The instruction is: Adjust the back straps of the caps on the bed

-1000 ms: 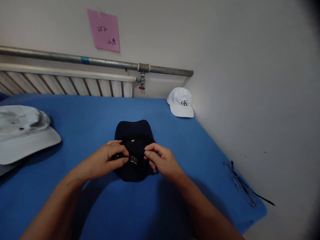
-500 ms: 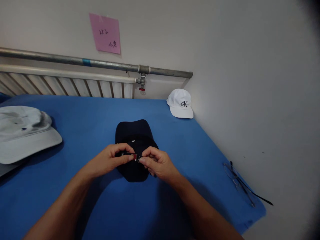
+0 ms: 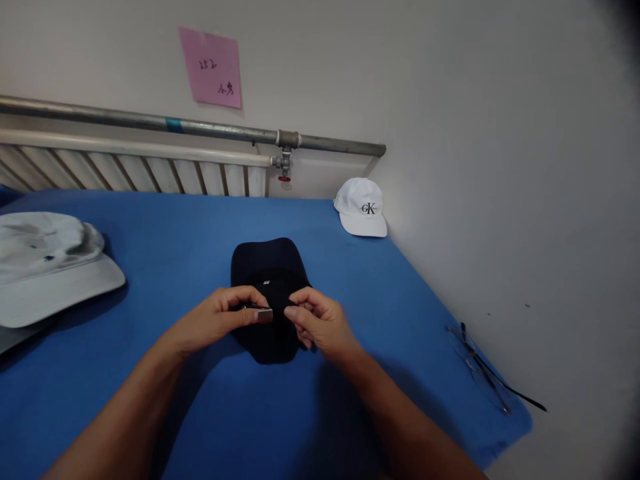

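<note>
A dark navy baseball cap point(image 3: 267, 260) lies in the middle of the blue surface, its brim toward the wall and its inside partly showing. My left hand point(image 3: 227, 313) pinches a small metal buckle point(image 3: 265, 315) between thumb and fingers, over the back of the cap. Just to the right, my right hand point(image 3: 323, 323) is closed with thumb and forefinger together on what looks like the end of the cap's dark strap. That strap end is mostly hidden by the fingers and blends into the dark cloth. A small gap separates the two hands.
A pale cap point(image 3: 55, 267) rests at the left on another item. In the far right corner sits a white cap point(image 3: 363, 208) with black letters. Eyeglasses point(image 3: 480, 367) lie along the right wall. Behind the blue surface point(image 3: 180, 227) are a radiator point(image 3: 185, 175) and a pipe point(image 3: 220, 128).
My right hand has moved slightly right, away from the buckle. The buckle showed red before and now shows a silvery face, lying flatter under my left thumb.
</note>
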Available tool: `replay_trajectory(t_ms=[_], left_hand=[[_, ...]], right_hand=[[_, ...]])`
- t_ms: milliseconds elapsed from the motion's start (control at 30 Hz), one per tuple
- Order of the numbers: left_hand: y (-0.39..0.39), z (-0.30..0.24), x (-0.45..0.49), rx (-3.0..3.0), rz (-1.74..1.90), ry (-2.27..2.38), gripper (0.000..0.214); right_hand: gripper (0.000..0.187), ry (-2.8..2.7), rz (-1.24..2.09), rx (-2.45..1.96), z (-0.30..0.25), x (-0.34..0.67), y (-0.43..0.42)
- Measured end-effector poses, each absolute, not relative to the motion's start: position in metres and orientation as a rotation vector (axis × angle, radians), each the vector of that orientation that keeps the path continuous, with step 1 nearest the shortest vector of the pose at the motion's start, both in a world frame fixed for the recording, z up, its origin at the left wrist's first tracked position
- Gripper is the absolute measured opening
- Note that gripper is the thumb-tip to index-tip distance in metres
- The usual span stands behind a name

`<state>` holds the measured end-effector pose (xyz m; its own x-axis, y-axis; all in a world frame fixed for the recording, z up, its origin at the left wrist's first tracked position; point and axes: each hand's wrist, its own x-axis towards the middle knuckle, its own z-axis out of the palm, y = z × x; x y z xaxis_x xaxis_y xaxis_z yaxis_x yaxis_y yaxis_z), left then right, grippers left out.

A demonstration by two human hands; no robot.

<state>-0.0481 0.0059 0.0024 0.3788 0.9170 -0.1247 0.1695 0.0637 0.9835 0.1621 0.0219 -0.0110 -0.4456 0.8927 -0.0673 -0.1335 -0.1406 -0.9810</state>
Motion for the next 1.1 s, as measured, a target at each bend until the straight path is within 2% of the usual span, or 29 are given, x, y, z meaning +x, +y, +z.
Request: replay_trajectory(t_ms=[200,533,867,1100], left_hand=[[0.007,0.001,-0.049,1.279,0.850,1.006,0.013],[0.009,-0.007,-0.049,1.207,0.834,0.988,0.016],[0.010,-0.004,-0.046,1.193,0.831,1.008,0.019],[0.009,-0.005,-0.046,1.163,0.822,0.954,0.013]], right_hand=[[0.018,-1.326,1.789,-0.887,-0.008,0.163,0.022],[0.012,-1.382,1.897,-0.858,-0.005,0.164,0.020],[0.012,-1.397,1.910,-0.879,-0.002,0.164,0.020],[0.012,-1.419,1.948,-0.830,-0.005,0.164,0.020]])
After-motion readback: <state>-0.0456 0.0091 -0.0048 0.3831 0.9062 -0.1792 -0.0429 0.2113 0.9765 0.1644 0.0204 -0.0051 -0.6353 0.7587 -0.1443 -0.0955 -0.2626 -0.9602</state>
